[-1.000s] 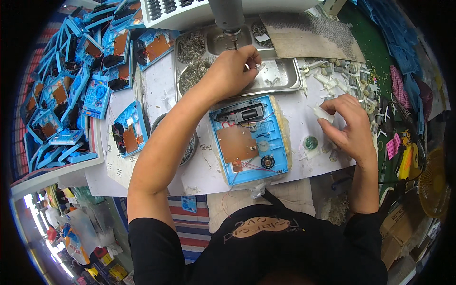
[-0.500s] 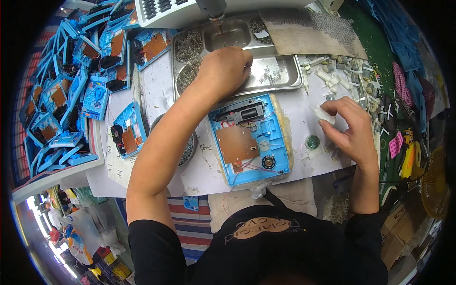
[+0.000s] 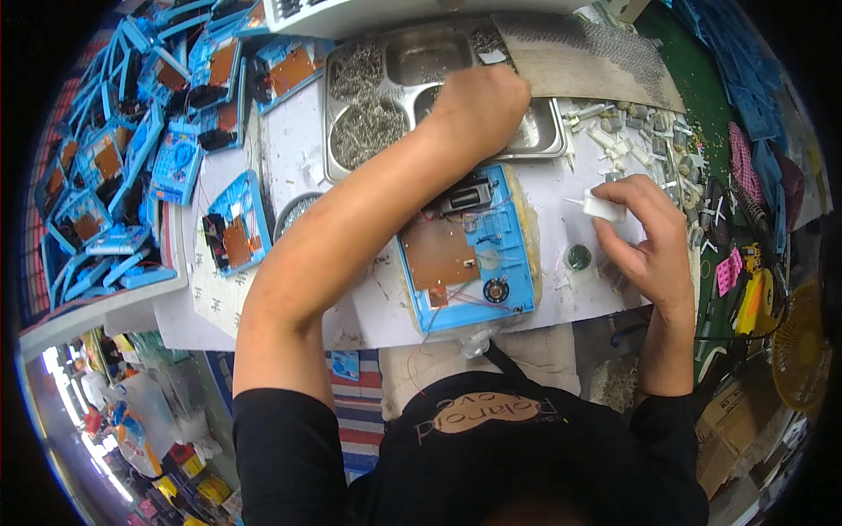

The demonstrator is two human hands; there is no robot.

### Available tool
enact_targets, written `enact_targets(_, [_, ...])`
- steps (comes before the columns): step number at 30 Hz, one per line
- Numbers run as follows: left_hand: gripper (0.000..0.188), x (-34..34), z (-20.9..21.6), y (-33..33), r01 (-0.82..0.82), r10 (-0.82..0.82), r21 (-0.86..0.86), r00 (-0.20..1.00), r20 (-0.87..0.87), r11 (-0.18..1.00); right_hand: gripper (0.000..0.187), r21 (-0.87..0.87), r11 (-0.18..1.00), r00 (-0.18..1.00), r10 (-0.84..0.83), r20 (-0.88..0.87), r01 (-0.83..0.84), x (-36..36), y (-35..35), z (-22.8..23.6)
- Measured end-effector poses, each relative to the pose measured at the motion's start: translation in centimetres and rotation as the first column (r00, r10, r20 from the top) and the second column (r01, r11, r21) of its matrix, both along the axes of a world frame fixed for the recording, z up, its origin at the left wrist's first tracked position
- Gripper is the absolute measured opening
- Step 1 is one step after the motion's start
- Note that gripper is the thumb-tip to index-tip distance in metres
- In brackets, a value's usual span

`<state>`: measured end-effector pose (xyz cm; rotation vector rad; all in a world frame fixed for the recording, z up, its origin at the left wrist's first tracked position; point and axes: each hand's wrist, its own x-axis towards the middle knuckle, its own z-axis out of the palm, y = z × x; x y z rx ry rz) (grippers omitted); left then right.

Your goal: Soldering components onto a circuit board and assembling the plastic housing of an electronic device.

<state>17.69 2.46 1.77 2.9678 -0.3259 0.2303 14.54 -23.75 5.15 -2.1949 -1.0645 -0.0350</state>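
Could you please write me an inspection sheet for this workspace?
Surface: white-covered bench, with dark marks and scattered bits.
Main things: open blue casing with a brown board, lying before the left forearm; compartmented metal tray behind it, holding small metal parts.
Clutter: heaped blue casings at left; loose white and grey pieces right of the tray.
Hands: left hand over the tray, fingertips hidden; right hand pinching a small white nozzle-tipped piece.
Cables: thin reddish wires at the open casing.
Surroundings: cardboard box at lower right; striped cloth below the bench.
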Motion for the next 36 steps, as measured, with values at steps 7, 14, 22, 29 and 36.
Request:
enact_targets(7, [0.022,-17.1,5.6,-0.4,-0.202,-0.176,-0.878,0.937,-0.302,0.434,0.037,0.376,0.909,0.949,0.261,-0.175,-0.181,-4.2,0.7,0.3])
enact_targets(14, [0.026,-22.4,2.3,-1.5,-0.556,-0.28,-0.81,0.82,-0.499,-0.186,0.04,0.303,0.893,0.927,0.369,-0.071,-0.333,-5.4,3.0,-0.4])
enact_targets(22, [0.021,-22.3,0.3,-3.0,-0.259,-0.074,-0.901,0.951,-0.302,0.348,0.038,0.044,0.891,0.892,0.449,0.056,-0.451,-6.2,2.8,-0.9])
enact_targets(29, [0.034,-20.6,0.8,-0.8,-0.137,-0.353,-0.965,0.911,-0.211,0.223,0.047,0.585,0.811,0.612,0.466,-0.639,-0.008,-4.0,-3.5,-8.3])
enact_targets(36, [0.015,-16.8,-1.9,-2.5,0.08,-0.102,-0.226,0.991,-0.087,0.971,0.064,0.581,0.664,0.318,0.486,-0.814,0.471,-4.4,-7.4,-9.3])
